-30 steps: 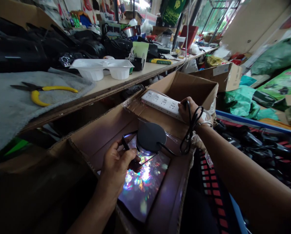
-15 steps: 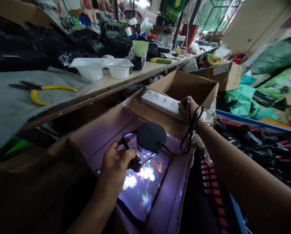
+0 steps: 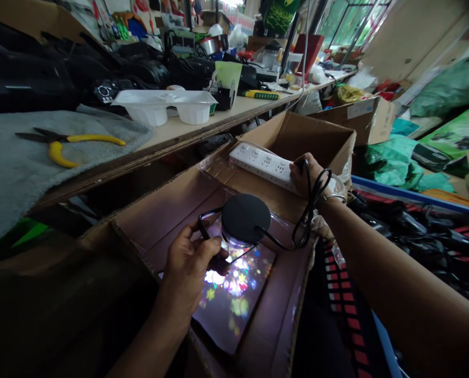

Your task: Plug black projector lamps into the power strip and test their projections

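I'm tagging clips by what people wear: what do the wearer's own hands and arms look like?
The left hand and right hand have no gloves, and no sleeves show. A thin, silvery bangle circles the right wrist; none shows on the left.

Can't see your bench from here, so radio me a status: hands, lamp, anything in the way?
Left hand gripping the lit lamp's bracket; right hand at the power strip. Lamp facing down into the box. Black cord looped by right wrist.
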### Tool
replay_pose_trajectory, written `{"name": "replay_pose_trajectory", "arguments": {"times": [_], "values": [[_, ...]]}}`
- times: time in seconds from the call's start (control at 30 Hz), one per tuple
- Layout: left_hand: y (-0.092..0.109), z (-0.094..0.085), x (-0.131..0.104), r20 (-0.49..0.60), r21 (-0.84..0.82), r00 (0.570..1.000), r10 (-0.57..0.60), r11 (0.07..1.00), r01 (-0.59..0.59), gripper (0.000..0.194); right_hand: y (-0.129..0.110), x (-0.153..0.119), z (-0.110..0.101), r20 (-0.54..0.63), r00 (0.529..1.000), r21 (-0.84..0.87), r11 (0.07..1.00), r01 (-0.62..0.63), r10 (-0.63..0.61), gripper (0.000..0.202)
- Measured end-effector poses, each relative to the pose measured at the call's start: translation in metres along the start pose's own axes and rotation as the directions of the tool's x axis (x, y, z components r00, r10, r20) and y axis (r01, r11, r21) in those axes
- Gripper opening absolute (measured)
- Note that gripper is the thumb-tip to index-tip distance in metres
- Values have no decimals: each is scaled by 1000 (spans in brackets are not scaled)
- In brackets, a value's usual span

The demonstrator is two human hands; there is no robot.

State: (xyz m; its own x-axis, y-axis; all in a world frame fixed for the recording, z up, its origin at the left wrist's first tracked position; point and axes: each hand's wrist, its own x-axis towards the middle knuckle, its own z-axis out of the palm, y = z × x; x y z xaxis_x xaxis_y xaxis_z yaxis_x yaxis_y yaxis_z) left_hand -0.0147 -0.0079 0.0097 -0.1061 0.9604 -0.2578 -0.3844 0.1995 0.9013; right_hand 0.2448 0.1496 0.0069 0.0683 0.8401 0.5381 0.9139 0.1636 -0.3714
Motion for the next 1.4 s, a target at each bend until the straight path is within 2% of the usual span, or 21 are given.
{"name": "replay_pose_trajectory", "arguments": {"times": [0.5,0.87,1.1,1.4], "values": [[0,0,1,-9,14,1000,3,1000,-3,42,2,1,1,9,1000,-28,1000,-13,14,5],[-2,-3,1,22,9,1000,12,1000,-12,37,0,-1,0,4,1000,-23,1000,-17,17,8],[-1,0,2,3,-2,1000,8,1000,-8,38,-6,0,-1,17,999,0,999,-50,50,9],[-2,-1,2,1,4,1000,5,1000,-5,38,-2,-1,1,-1,1000,15,1000,-25,25,7]]}}
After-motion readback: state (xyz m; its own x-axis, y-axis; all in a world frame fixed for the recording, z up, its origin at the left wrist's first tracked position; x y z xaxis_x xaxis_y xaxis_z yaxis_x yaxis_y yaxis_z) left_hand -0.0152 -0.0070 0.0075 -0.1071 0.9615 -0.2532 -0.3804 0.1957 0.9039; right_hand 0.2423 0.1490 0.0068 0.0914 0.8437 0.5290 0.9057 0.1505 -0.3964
